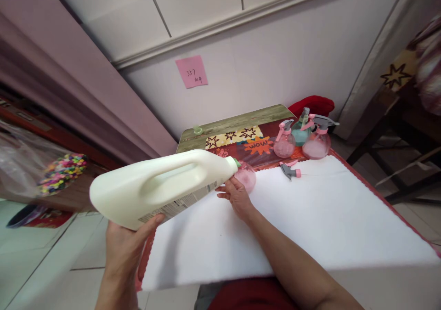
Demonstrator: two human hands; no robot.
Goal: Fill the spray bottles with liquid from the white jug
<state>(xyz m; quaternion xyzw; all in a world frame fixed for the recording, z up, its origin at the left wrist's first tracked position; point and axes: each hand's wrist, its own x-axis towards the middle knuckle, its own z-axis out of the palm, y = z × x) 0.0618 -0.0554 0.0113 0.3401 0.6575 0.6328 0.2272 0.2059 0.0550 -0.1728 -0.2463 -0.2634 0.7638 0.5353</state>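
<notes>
My left hand (126,243) grips the bottom of a big white jug (161,186), which is tipped on its side with its green-rimmed mouth over a small pink bottle (246,176) without a top. My right hand (237,197) is closed round that pink bottle on the white cloth (310,218). A loose pink-and-grey spray head (290,170) lies on the cloth just right of the bottle.
Two pink spray bottles (284,142) (317,142) and a teal one (300,131) stand at the table's back right. A green cap (197,129) sits on the wooden table top (241,119). A pink note (191,71) hangs on the wall. A bag of coloured bits (62,172) lies left.
</notes>
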